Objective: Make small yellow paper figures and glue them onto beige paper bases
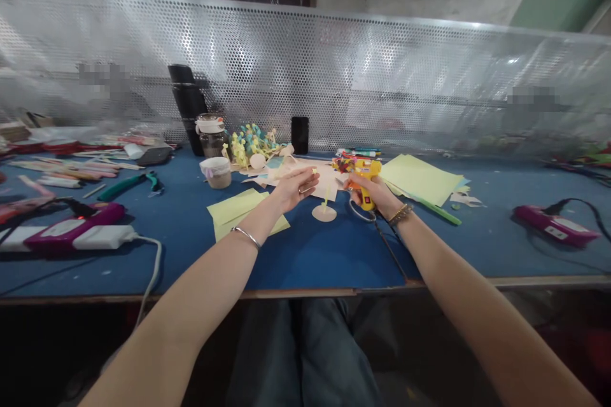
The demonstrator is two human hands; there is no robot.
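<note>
The right hand [382,196] has its grip wrapped round a yellow glue gun [369,170]; a small pale piece [314,170] shows at the left hand [296,189], whose grip I cannot tell; a pale disc [324,214] bearing a greenish stem [327,194] lies between them on the blue counter [305,264].

L arm [205,292] bare, w/ slim silver bangle [247,236] nr the hand, shiny & smooth. L hand [294,191] wears sm. ring [300,191], metallic look, details too tiny to read. R arm [458,273] also bare; bracelet [401,213] by R hand [375,194] is brownish-gold, beaded look, strand count unclear. Trousers [305,356] are blue-grey, denim-like, w/ soft folds, partly lost in dk shade.
</note>
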